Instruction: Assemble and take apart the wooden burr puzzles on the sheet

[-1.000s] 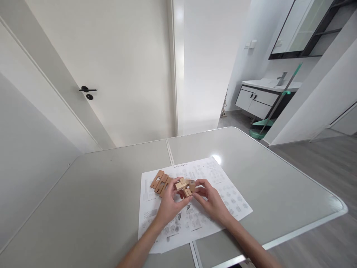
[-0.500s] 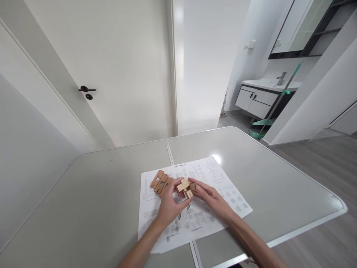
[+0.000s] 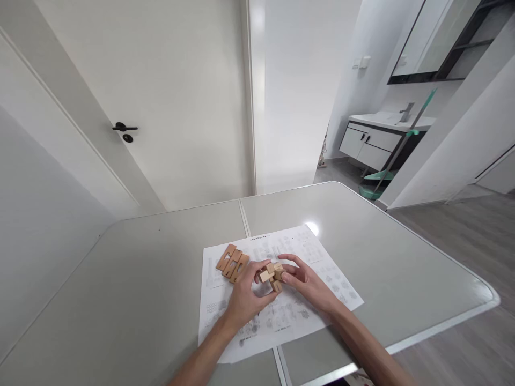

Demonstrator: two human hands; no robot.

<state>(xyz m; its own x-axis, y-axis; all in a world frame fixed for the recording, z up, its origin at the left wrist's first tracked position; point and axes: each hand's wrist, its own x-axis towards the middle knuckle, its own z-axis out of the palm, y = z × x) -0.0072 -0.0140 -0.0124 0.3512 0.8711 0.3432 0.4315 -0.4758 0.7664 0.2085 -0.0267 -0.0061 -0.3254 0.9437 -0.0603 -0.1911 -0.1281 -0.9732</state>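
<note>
A small wooden block puzzle (image 3: 270, 272), made of several interlocking light pieces, is held above a printed sheet. My left hand (image 3: 246, 292) grips it from the left, fingers behind and thumb at the lower front. On the other side, my right hand (image 3: 303, 280) has its thumb and some fingers on the right-hand piece, with the index finger lifted off. To the left lie several flat, notched wooden pieces (image 3: 232, 264) side by side on the white paper sheet (image 3: 322, 268). The sheet carries small grey diagrams, partly covered by my hands.
The grey table (image 3: 132, 289) has a metal edge and a seam (image 3: 244, 219) across its middle. Beyond it stands a pale door (image 3: 193, 107) with a black handle (image 3: 125, 127). A sink cabinet (image 3: 372, 142) and a green dustpan (image 3: 370, 192) are at the back right.
The block puzzle has turned in my hands and shifted slightly right. My right index finger has lifted away from it. The flat pieces stay where they were.
</note>
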